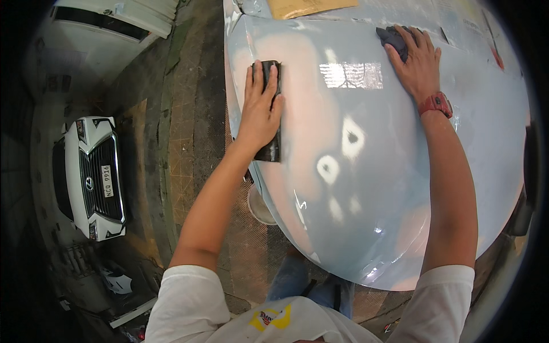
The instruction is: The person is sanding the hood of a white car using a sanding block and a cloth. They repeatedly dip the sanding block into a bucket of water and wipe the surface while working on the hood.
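nearest the camera are the person's white t-shirt [189, 308] and blue jeans [291, 280], with both bare forearms reaching up onto a large pale blue car panel [400, 188] that curves across the right of the view. the panel shows whitish sanded spots [329, 168] near its middle and pinkish patches along its left side and lower edge.

the left hand [260, 108] lies flat on the panel's left part, fingers together and stretched forward, pressing down on a long dark sanding block [273, 146]; the block sits under the palm, its far end showing at the fingertips and its near end sticking out below the heel of the hand.

farther up, the right hand [417, 63], with a red watch [436, 104] on the wrist, rests on the panel with fingers spread, its fingertips on a dark crumpled cloth [393, 39]. the two hands are well apart.

beyond, a brown sheet [303, 7] lies at the panel's far edge. off to the left, on the dark floor [183, 114], stands a white car [94, 177].
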`<state>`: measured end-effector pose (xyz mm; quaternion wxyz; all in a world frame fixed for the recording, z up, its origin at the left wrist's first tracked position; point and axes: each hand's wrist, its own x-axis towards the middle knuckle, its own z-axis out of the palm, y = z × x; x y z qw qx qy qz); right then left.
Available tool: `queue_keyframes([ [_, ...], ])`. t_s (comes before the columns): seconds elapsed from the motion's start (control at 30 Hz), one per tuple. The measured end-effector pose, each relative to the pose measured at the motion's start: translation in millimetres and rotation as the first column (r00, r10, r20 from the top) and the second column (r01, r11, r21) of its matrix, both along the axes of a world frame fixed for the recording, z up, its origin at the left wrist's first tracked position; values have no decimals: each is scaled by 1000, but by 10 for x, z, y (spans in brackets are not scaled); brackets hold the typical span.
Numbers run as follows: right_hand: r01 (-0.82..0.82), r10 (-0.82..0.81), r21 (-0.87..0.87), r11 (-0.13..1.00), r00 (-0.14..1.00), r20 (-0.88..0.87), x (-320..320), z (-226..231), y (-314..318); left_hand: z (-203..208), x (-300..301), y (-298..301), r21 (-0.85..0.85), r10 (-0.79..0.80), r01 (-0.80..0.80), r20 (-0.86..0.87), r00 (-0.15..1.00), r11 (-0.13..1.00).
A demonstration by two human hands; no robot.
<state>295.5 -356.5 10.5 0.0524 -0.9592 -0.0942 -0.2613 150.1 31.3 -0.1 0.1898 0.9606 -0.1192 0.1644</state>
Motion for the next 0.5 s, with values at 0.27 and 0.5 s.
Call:
queue_keyframes([
  [0.27,-56,54,49,997,997,54,69,-61,150,197,842,730,-129,213,-205,47,976,970],
  [0.5,-29,27,33,999,997,71,52,-97,-2,11,17,220,-26,-22,22,3,1000,999],
])
